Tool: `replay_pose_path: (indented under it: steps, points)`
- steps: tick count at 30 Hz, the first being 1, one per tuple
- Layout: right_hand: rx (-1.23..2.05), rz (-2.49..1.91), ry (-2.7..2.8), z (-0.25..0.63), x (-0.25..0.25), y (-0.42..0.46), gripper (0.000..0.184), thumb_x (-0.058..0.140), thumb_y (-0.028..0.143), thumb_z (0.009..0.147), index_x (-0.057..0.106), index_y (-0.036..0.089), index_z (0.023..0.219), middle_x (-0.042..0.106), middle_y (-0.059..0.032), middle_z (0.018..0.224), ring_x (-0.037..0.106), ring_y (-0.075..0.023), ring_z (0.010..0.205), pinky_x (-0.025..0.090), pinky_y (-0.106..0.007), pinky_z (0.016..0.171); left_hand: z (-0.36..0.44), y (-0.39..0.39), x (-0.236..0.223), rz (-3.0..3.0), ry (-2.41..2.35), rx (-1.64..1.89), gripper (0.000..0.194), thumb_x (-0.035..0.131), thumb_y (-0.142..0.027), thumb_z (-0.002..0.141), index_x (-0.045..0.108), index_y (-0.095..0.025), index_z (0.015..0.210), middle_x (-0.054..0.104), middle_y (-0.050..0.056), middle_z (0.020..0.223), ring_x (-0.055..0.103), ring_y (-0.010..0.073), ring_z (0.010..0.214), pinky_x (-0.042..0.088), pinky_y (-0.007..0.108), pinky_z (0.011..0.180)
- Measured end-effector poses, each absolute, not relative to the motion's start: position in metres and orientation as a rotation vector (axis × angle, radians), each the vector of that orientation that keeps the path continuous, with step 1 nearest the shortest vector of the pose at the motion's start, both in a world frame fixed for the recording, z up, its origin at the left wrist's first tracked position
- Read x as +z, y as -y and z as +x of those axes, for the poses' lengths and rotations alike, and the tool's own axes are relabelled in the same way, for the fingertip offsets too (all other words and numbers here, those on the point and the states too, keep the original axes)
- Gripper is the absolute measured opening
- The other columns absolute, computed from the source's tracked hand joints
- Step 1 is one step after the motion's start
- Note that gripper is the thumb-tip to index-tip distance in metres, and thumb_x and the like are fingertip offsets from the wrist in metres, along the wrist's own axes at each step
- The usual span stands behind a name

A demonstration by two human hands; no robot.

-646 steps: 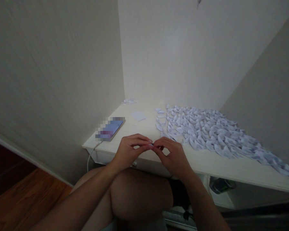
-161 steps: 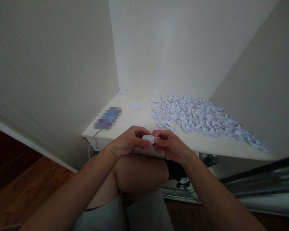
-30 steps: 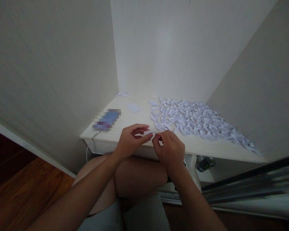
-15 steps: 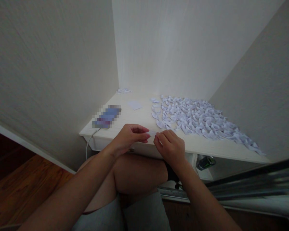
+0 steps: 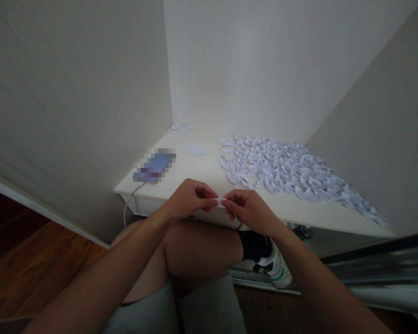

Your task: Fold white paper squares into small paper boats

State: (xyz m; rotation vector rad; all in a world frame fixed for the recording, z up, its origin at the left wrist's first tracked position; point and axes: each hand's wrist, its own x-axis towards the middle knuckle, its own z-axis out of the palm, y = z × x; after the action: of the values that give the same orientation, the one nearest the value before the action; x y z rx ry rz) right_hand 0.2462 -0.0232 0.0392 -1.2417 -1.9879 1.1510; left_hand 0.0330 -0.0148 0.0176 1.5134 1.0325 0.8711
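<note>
A small white piece of paper (image 5: 220,199) is stretched between my two hands, just above the front edge of the white desk (image 5: 181,174). My left hand (image 5: 195,197) pinches its left end between thumb and fingers. On the other end, the thumb and fingers of my right hand (image 5: 247,206) are closed in a pinch. Most of the paper is covered by the fingertips. Many folded white paper pieces (image 5: 282,167) lie spread over the right half of the desk, beyond my right hand. A flat white paper sheet (image 5: 195,149) rests farther back.
A blurred-out phone (image 5: 155,166) with a white cable (image 5: 127,208) lies at the desk's left. More white paper bits (image 5: 179,127) sit in the back corner. Walls enclose the desk. Below it are a dark can (image 5: 303,232) and my shoe (image 5: 277,269).
My right hand has turned and come level with my left, its thumb now meeting the paper. The paper has dropped slightly. My shoe has come into view under the right forearm.
</note>
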Motion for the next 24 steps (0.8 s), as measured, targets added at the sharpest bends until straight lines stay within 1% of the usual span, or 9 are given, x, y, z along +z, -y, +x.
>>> replay_pose_path:
  steps: [3, 7, 10, 13, 16, 18, 21, 22, 24]
  points:
    - [1.280, -1.277, 1.925, 0.245, 0.037, 0.023, 0.023, 0.061, 0.032, 0.087, 0.067, 0.017, 0.070, 0.058, 0.0025, 0.054, 0.048, -0.0086, 0.047, 0.033, -0.021, 0.047, 0.032, 0.015, 0.019, 1.563, -1.036, 0.824, 0.022, 0.080, -0.029, 0.074, 0.076, -0.012, 0.087, 0.073, 0.004, 0.069, 0.063, 0.0123, 0.059, 0.049, 0.021, 0.054]
    - [1.629, -1.323, 1.600, 0.243, 0.036, 0.026, 0.019, 0.068, 0.031, 0.078, 0.063, 0.017, 0.067, 0.059, 0.0024, 0.054, 0.045, -0.0068, 0.044, 0.026, -0.019, 0.042, 0.029, 0.017, 0.025, 1.658, -0.970, 0.737, 0.024, 0.077, -0.027, 0.077, 0.076, -0.012, 0.096, 0.071, 0.003, 0.070, 0.062, 0.0117, 0.059, 0.049, 0.022, 0.057]
    - [1.772, -1.351, 1.348, 0.243, 0.037, 0.027, 0.016, 0.070, 0.026, 0.074, 0.061, 0.016, 0.065, 0.056, 0.0024, 0.052, 0.045, -0.0059, 0.042, 0.022, -0.017, 0.038, 0.027, 0.018, 0.024, 1.805, -0.893, 0.776, 0.031, 0.076, -0.027, 0.079, 0.076, -0.014, 0.108, 0.075, 0.005, 0.084, 0.065, 0.0137, 0.070, 0.052, 0.024, 0.066]
    - [1.856, -1.388, 1.127, 0.245, 0.040, 0.025, 0.016, 0.065, 0.021, 0.074, 0.057, 0.015, 0.060, 0.052, 0.0028, 0.048, 0.038, -0.0039, 0.038, 0.014, -0.016, 0.033, 0.029, 0.018, 0.019, 1.988, -0.858, 0.892, 0.028, 0.075, -0.028, 0.082, 0.077, -0.018, 0.108, 0.077, 0.007, 0.099, 0.068, 0.0159, 0.083, 0.052, 0.025, 0.074]
    - [2.024, -1.366, 0.951, 0.248, 0.042, 0.024, 0.019, 0.062, 0.023, 0.079, 0.058, 0.014, 0.062, 0.050, 0.0030, 0.049, 0.034, -0.0032, 0.037, 0.011, -0.014, 0.031, 0.032, 0.018, 0.016, 2.153, -0.880, 0.976, 0.019, 0.069, -0.029, 0.088, 0.080, -0.020, 0.101, 0.077, 0.005, 0.087, 0.068, 0.0147, 0.077, 0.050, 0.024, 0.072]
    - [2.030, -1.267, 0.996, 0.250, 0.042, 0.026, 0.020, 0.063, 0.033, 0.085, 0.066, 0.014, 0.079, 0.060, -0.0003, 0.060, 0.043, -0.0053, 0.041, 0.016, -0.014, 0.030, 0.034, 0.018, 0.016, 2.133, -0.934, 1.015, 0.019, 0.066, -0.031, 0.091, 0.080, -0.019, 0.096, 0.074, 0.003, 0.074, 0.065, 0.0129, 0.067, 0.049, 0.022, 0.065]
    - [1.706, -1.142, 1.310, 0.252, 0.041, 0.029, 0.038, 0.072, 0.044, 0.082, 0.068, 0.020, 0.112, 0.071, -0.0034, 0.085, 0.060, -0.0113, 0.056, 0.033, -0.016, 0.032, 0.035, 0.020, 0.019, 1.946, -0.974, 1.048, 0.022, 0.066, -0.034, 0.090, 0.079, -0.016, 0.093, 0.072, 0.002, 0.068, 0.062, 0.0111, 0.057, 0.047, 0.019, 0.055]
    - [1.554, -1.134, 1.424, 0.253, 0.039, 0.030, 0.041, 0.075, 0.043, 0.080, 0.068, 0.021, 0.114, 0.071, -0.0031, 0.086, 0.062, -0.0128, 0.060, 0.038, -0.017, 0.035, 0.035, 0.020, 0.019, 1.889, -0.965, 1.037, 0.023, 0.067, -0.034, 0.089, 0.079, -0.015, 0.093, 0.072, 0.002, 0.068, 0.062, 0.0112, 0.057, 0.048, 0.019, 0.054]
    - [1.290, -1.119, 1.591, 0.252, 0.035, 0.029, 0.034, 0.077, 0.040, 0.079, 0.072, 0.020, 0.106, 0.071, -0.0025, 0.078, 0.065, -0.0147, 0.063, 0.047, -0.022, 0.044, 0.035, 0.020, 0.019, 1.798, -0.941, 1.005, 0.025, 0.070, -0.034, 0.087, 0.078, -0.014, 0.099, 0.072, 0.002, 0.069, 0.063, 0.0115, 0.056, 0.049, 0.020, 0.054]
